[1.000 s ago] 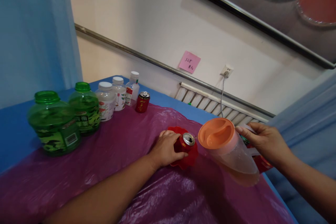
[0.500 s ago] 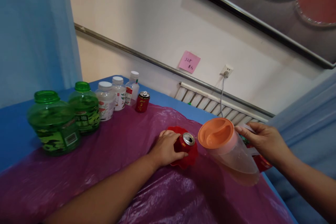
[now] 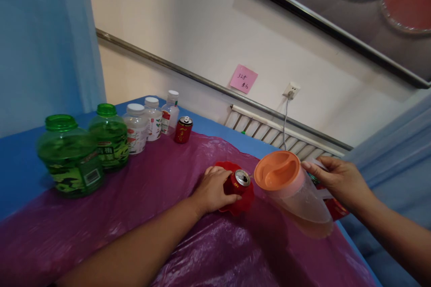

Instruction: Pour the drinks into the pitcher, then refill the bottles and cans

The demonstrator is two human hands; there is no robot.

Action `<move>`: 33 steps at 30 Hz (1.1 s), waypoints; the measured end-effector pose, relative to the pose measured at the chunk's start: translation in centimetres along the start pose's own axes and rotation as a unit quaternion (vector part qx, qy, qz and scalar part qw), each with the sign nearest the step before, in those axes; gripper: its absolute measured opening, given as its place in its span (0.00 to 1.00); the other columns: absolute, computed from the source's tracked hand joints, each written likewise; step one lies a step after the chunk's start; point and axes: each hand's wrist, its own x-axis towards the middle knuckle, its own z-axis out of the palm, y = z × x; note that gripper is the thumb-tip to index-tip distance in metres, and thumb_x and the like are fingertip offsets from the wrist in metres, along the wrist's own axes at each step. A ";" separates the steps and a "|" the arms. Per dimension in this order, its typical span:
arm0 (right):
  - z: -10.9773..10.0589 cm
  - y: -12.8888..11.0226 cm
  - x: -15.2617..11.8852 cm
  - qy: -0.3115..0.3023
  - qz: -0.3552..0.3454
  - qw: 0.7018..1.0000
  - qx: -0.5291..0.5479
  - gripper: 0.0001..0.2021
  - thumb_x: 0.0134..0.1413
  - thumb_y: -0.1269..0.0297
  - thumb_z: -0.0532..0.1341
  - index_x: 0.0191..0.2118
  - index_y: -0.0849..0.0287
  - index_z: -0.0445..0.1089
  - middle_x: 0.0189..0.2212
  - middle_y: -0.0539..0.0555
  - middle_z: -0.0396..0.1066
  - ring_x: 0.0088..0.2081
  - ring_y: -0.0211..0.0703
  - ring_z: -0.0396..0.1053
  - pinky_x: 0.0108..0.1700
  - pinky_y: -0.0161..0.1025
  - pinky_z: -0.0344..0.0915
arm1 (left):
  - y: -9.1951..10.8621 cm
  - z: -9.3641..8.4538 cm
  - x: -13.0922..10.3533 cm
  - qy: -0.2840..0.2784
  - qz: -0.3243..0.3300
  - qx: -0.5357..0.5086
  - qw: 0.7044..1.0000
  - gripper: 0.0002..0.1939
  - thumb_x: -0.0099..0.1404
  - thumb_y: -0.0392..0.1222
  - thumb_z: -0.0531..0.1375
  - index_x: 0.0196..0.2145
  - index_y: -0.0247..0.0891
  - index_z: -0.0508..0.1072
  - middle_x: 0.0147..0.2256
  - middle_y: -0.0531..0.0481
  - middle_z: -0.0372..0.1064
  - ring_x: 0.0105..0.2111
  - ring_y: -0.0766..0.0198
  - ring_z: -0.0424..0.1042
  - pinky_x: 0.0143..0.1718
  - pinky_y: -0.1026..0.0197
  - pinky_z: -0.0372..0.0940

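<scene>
My left hand (image 3: 213, 189) is wrapped round a red can (image 3: 238, 182) with an opening in its silver top. The can stands over a red scalloped dish (image 3: 247, 201). On the right, my right hand (image 3: 340, 175) grips the handle of a clear pitcher (image 3: 305, 208) with an orange lid (image 3: 278, 171). The pitcher is tilted toward the can, its lid side close to the can's top, and pale liquid lies in its lower part. A thin trickle seems to show between lid and can.
Two green jars (image 3: 70, 157), two white-capped jars (image 3: 136, 128), a small bottle (image 3: 170, 114) and another red can (image 3: 183, 130) line the left side. Purple plastic (image 3: 151, 179) covers part of the blue table (image 3: 20, 157). Red items sit behind the pitcher. A radiator stands beyond.
</scene>
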 end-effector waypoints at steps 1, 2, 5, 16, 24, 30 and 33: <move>0.0 0.0 0.0 -0.001 0.002 1.000 0.000 0.26 0.51 0.38 0.65 0.20 0.55 0.61 0.13 0.45 0.57 0.16 0.35 0.56 0.17 0.33 0.53 | 0.0 0.0 0.0 0.000 0.000 0.000 1.000 0.32 0.51 0.58 0.72 0.49 0.39 0.75 0.46 0.43 0.75 0.51 0.44 0.70 0.57 0.42 0.59; 0.0 -0.1 0.0 -0.002 0.005 1.000 0.000 0.26 0.50 0.38 0.66 0.20 0.55 0.61 0.13 0.45 0.57 0.16 0.35 0.56 0.17 0.33 0.53 | 0.0 0.0 0.0 0.001 0.000 -0.001 1.000 0.31 0.51 0.58 0.72 0.49 0.39 0.76 0.46 0.43 0.75 0.50 0.44 0.70 0.57 0.43 0.59; -0.1 -0.2 -0.2 -0.002 0.012 1.000 0.005 0.26 0.50 0.38 0.66 0.20 0.55 0.61 0.13 0.45 0.58 0.16 0.35 0.56 0.17 0.33 0.53 | 0.0 0.1 -0.1 0.004 -0.003 -0.003 1.000 0.32 0.51 0.58 0.72 0.48 0.39 0.76 0.46 0.44 0.75 0.50 0.44 0.70 0.57 0.43 0.59; -0.1 0.2 -0.1 -0.007 0.029 1.000 0.006 0.27 0.49 0.36 0.66 0.22 0.55 0.63 0.15 0.45 0.58 0.17 0.35 0.57 0.18 0.33 0.54 | 0.0 0.0 0.0 -0.002 -0.001 0.005 1.000 0.32 0.51 0.58 0.72 0.49 0.38 0.76 0.46 0.43 0.75 0.51 0.44 0.70 0.57 0.43 0.59; -0.1 -0.2 -0.2 -0.013 0.022 1.000 0.014 0.27 0.50 0.36 0.66 0.22 0.55 0.62 0.14 0.44 0.57 0.16 0.34 0.56 0.17 0.33 0.53 | 0.1 0.0 0.0 0.002 0.002 -0.001 1.000 0.31 0.51 0.58 0.72 0.48 0.39 0.75 0.46 0.44 0.75 0.50 0.43 0.70 0.56 0.41 0.60; -0.1 -0.3 -0.3 -0.008 0.017 1.000 0.011 0.26 0.50 0.37 0.66 0.22 0.56 0.64 0.14 0.45 0.59 0.17 0.35 0.57 0.17 0.33 0.54 | 0.0 0.2 -0.1 0.003 0.003 0.003 1.000 0.30 0.51 0.58 0.72 0.48 0.40 0.75 0.45 0.44 0.75 0.50 0.44 0.70 0.56 0.42 0.60; -0.2 -0.2 -0.2 -0.009 0.019 1.000 0.013 0.26 0.50 0.38 0.66 0.21 0.55 0.64 0.15 0.45 0.58 0.17 0.35 0.57 0.18 0.33 0.54 | -0.1 0.2 -0.1 0.006 0.003 -0.001 1.000 0.30 0.51 0.58 0.72 0.47 0.40 0.75 0.45 0.44 0.75 0.49 0.44 0.70 0.56 0.43 0.59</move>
